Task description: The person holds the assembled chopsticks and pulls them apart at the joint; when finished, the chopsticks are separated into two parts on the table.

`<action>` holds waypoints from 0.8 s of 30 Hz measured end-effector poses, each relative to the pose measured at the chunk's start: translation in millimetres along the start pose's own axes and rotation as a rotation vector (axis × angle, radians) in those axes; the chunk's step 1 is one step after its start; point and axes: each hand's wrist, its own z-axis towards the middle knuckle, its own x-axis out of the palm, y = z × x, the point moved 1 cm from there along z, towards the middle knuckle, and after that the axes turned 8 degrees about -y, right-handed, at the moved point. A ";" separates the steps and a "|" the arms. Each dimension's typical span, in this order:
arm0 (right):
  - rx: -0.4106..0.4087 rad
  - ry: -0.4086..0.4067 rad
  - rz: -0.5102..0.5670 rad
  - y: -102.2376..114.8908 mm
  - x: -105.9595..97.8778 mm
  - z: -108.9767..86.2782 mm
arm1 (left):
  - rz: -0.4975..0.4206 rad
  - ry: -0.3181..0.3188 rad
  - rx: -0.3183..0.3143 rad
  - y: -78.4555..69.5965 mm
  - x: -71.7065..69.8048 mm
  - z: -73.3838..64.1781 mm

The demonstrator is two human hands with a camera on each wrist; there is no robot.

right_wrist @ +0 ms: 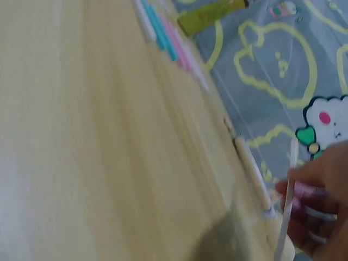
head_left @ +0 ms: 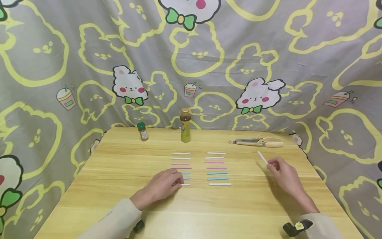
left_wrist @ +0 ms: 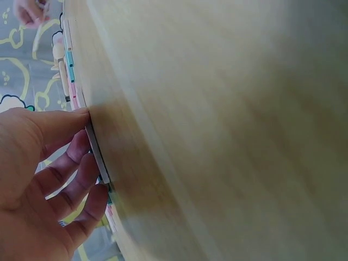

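Observation:
Bent over the front of the left column of sticks, my left hand [head_left: 162,183] has thumb and fingertips at a thin white stick [head_left: 185,185] lying on the table. The left wrist view shows the thumb at one end of this stick [left_wrist: 98,155] and the curled fingers along its side. Away to the right, my right hand [head_left: 283,172] pinches another white stick [head_left: 262,157] between thumb and fingers. It slants up past the fingertips, raised over the wood. Two columns of white, pink and blue sticks [head_left: 217,173] lie between the hands; my left hand partly hides some.
On the wooden table [head_left: 134,215], a green-capped spice jar [head_left: 143,132] and a yellow-capped bottle [head_left: 185,127] stand at the back. Tongs [head_left: 258,142] lie at the back right, beyond my right hand. A patterned curtain [head_left: 203,63] hangs behind the table and along its sides.

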 end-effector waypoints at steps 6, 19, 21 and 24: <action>-0.004 0.076 0.223 29.7 7.4 1.0 | 0.006 0.010 -0.001 0.7 0.7 0.2; 0.240 0.375 0.836 78.4 48.7 -6.9 | 0.007 -0.048 -0.004 -2.7 0.4 3.2; 0.281 0.403 0.924 85.0 59.1 -9.3 | -0.020 -0.057 -0.009 -5.9 0.1 5.9; 0.347 0.433 1.056 96.8 74.7 -14.7 | -0.091 -0.057 -0.022 -13.5 -2.3 10.4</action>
